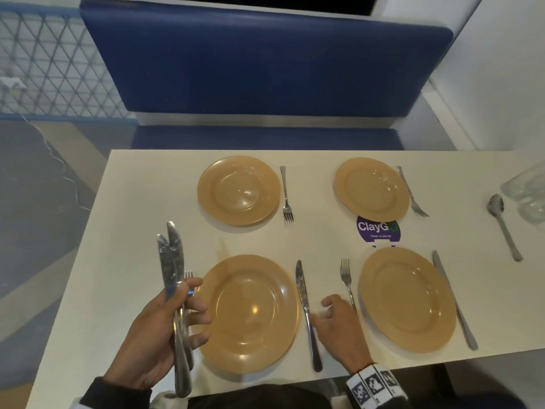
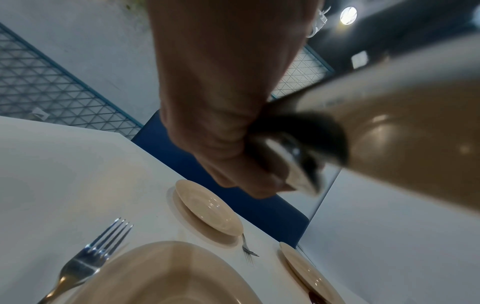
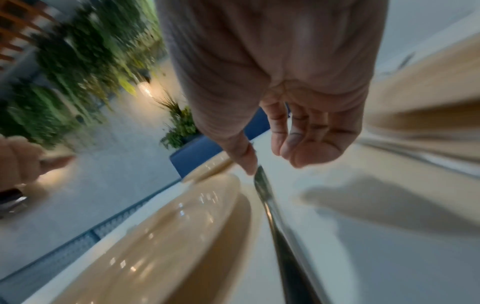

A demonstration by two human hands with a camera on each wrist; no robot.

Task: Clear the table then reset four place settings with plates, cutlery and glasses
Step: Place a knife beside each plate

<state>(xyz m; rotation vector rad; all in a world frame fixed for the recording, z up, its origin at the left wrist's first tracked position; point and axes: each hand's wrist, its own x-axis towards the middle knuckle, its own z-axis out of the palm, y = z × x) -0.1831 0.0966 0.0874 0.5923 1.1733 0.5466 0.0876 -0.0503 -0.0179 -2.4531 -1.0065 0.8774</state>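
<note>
Four tan plates sit on the white table [image 1: 141,202]: near left [image 1: 247,311], near right [image 1: 407,299], far left [image 1: 239,190], far right [image 1: 371,188]. My left hand [image 1: 188,308] grips two knives [image 1: 171,261] upright, left of the near left plate; a fork [image 2: 88,261] lies on the table below it. My right hand [image 1: 333,317] hovers with loosely curled fingers and holds nothing, its thumb close to a knife [image 1: 306,314] lying right of that plate. The near right plate has a fork [image 1: 348,284] and a knife [image 1: 454,302]. One fork lies beside each far plate [image 1: 286,196], [image 1: 411,193].
A spoon [image 1: 501,225] lies alone at the right. Clear glasses [image 1: 528,196] stand at the right edge. A purple sticker [image 1: 377,228] shows between the right plates. A blue bench [image 1: 265,69] runs behind the table's far edge.
</note>
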